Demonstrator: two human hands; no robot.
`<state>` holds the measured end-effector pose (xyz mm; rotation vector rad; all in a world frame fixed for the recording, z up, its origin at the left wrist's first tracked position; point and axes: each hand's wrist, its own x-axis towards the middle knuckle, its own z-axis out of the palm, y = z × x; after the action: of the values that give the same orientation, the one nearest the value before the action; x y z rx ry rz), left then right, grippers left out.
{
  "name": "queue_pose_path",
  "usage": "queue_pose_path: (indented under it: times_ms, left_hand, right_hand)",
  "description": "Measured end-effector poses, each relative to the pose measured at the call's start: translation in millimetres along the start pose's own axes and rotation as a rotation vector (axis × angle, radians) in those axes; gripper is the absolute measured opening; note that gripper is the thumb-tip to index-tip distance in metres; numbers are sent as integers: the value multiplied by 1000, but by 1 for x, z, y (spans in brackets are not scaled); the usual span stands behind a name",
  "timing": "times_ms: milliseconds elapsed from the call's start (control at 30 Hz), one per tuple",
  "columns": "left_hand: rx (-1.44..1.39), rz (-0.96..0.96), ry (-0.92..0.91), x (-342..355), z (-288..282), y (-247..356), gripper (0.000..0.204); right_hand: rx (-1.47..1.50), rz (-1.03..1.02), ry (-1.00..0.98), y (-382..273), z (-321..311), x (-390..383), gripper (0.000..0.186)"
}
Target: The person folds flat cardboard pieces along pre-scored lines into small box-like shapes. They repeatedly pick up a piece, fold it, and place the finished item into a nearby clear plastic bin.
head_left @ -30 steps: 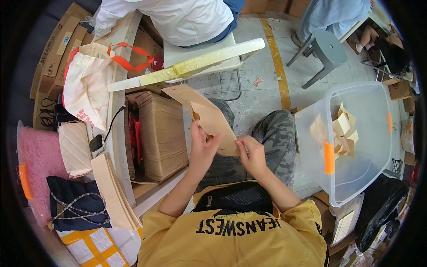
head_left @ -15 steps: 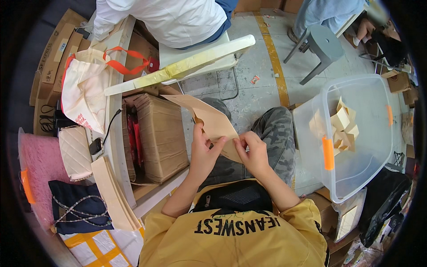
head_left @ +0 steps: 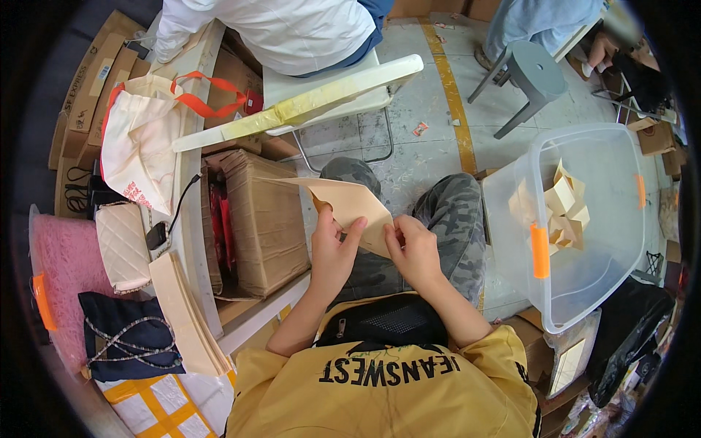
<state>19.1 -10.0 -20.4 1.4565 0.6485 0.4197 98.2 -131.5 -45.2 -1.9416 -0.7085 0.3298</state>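
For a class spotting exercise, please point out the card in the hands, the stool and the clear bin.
Card (head_left: 358,203): head view, middle of its broad face.
Stool (head_left: 539,67): head view, middle of its seat.
Bin (head_left: 511,248): head view, its left outer wall.

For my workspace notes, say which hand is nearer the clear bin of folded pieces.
Right. The right hand holds the tan sheet at its right edge, left of the clear bin; the left hand, at the sheet's left side, is farther left.
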Motion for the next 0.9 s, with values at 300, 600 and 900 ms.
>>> queue_pose_path:
  times_ms: [300, 600, 900]
  left_hand:
    - [561, 18, -84, -7, 9, -9, 34]
    - [613, 76, -344, -9, 13, -17, 34]
    - [620, 534, -387, -24, 20, 8, 39]
  right_hand:
    - [124, -172, -63, 6, -21, 11, 51]
    - [283, -84, -222, 20, -41, 19, 17]
    - [922, 325, 183, 58, -31, -1, 28]
